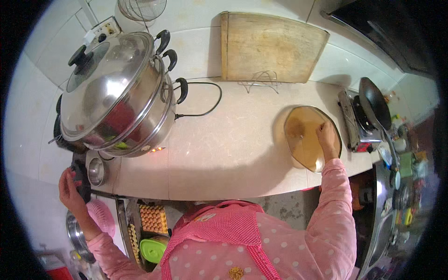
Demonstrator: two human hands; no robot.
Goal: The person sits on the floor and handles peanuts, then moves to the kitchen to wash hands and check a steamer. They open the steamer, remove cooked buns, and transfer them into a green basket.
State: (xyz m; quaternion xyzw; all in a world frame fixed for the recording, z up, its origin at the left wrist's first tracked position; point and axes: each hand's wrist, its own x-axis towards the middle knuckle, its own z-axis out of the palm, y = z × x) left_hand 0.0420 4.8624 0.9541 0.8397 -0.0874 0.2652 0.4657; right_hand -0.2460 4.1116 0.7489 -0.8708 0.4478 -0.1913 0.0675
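My right hand (326,134) grips the top of an amber-tinted glass lid (304,140) with a dark rim, at the right side of the counter (224,150). Whether the lid rests on the counter or hangs just above it I cannot tell. Off the counter's left end, my left hand (68,189) is raised with bent fingers next to a black object (81,178) with a bit of red. Whether those fingers hold anything is unclear. Just right of that hand stands a small metal bowl (96,171). Behind it is a large stainless-steel steamer pot (122,108) with a domed lid.
A wooden board (273,49) leans on the tiled wall behind a wire rack (259,82). A black power cord (220,99) loops beside the steamer. At right, a wok (374,103) tilts on a portable stove (357,126). Below left are egg trays (154,218) and a pink basket (101,217).
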